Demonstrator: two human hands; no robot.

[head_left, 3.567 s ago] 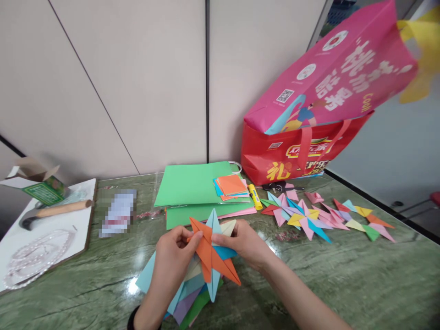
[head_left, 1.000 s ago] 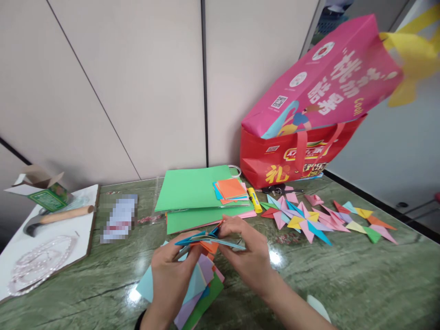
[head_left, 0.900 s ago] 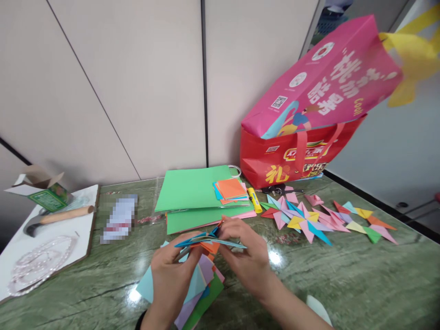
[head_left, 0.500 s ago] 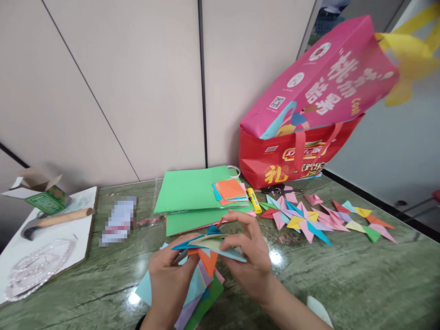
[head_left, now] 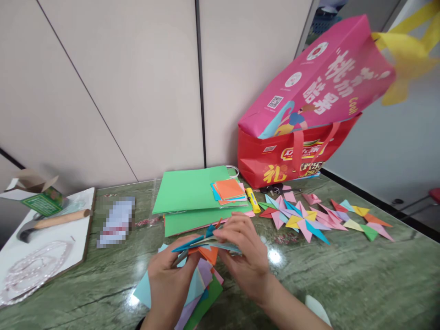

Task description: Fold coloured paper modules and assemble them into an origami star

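Note:
Between my two hands, above the table, is a folded paper piece [head_left: 204, 253] in blue, orange and pale green. My left hand [head_left: 172, 270] grips its left side, thumb below and fingers behind. With thumb and fingertips, my right hand [head_left: 245, 256] pinches its right side, pressing the pale layers together; part of the piece is hidden behind those fingers. Below my hands lie loose coloured paper sheets [head_left: 209, 298], light blue, purple and green, partly covered by my left hand. Several folded paper stars [head_left: 302, 220] lie to the right.
Green paper packs [head_left: 192, 190] carry small orange squares [head_left: 229, 189], with a yellow glue stick [head_left: 253, 200] beside them. Red and pink bags [head_left: 268, 158] stand at the back. At left, a white board [head_left: 77, 229] bears a hammer-like tool [head_left: 58, 221], an opened box [head_left: 41, 199] and bead strings [head_left: 37, 268].
My right fingers have closed down on the paper's right side, and its raised pale layers now look flatter. My left hand keeps its hold. The view has shifted slightly.

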